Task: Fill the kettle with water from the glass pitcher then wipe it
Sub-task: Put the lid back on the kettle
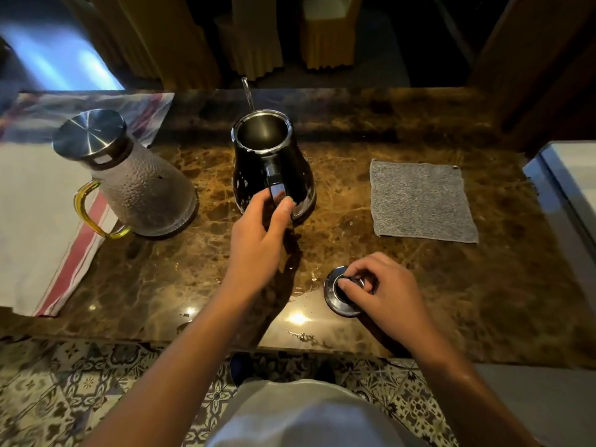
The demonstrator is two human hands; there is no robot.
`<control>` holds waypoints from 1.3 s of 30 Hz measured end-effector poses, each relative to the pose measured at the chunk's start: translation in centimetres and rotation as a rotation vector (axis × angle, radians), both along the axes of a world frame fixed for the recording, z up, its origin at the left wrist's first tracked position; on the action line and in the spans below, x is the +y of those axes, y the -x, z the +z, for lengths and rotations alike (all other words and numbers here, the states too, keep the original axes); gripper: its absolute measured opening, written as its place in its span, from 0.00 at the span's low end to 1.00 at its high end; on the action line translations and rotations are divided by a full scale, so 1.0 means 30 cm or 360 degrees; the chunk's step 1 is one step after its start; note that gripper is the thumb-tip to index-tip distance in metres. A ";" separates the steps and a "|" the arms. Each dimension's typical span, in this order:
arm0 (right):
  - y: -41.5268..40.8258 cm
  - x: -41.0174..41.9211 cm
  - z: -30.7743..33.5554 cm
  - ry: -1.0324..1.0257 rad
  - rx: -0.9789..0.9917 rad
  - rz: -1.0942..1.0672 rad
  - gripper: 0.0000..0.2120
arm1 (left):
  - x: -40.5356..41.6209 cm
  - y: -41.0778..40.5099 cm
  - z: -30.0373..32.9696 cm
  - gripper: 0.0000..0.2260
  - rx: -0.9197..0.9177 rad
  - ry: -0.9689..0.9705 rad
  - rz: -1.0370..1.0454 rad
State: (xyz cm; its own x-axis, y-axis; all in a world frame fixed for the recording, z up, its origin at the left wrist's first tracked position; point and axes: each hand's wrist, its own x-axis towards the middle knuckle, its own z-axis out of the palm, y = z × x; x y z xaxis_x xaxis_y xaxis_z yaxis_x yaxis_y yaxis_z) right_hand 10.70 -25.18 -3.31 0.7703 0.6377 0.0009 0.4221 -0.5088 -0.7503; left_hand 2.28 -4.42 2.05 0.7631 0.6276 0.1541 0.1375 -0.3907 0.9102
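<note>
I see a glossy brown marble counter (419, 285) in a dim room, with yellow draped chairs (258, 37) behind it and patterned tile floor (80, 382) below its near edge. The black kettle (274, 162) stands upright near the middle of the counter, its mouth open and its thin spout (247, 93) pointing away from me. My left hand (258, 240) is at the kettle's handle (274, 188), fingers curled around it in a closed grip. My right hand (383, 288) rests on the kettle's lid (335, 298), which lies on the counter near the front edge, well apart from the kettle; its fingertips are pinched on the lid's knob. The glass pitcher (145, 188) stands to the left of the kettle, near it but not touching, with a steel cap (88, 132) on top and a yellow handle (90, 211) facing me. It sits beside a white cloth with red stripes (48, 221). A grey cloth (419, 201) lies flat on the counter to the right of the kettle.
</note>
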 end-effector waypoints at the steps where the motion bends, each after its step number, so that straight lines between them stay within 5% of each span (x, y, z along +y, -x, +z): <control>1: 0.001 0.000 -0.002 -0.0003 0.0006 -0.0006 0.05 | 0.000 -0.007 0.000 0.12 0.0008 -0.0009 -0.0003; 18: -0.037 0.020 0.003 0.0200 -0.0133 -0.0016 0.15 | 0.040 -0.025 -0.031 0.14 -0.0124 0.0301 0.0063; 29: -0.158 0.102 0.196 -0.0218 0.0130 0.0012 0.14 | 0.134 0.040 -0.061 0.28 -0.0348 0.0785 -0.0005; 39: -0.233 0.387 0.445 -0.0641 -0.0156 0.0096 0.15 | 0.134 0.023 -0.088 0.33 -0.0441 0.0800 0.0032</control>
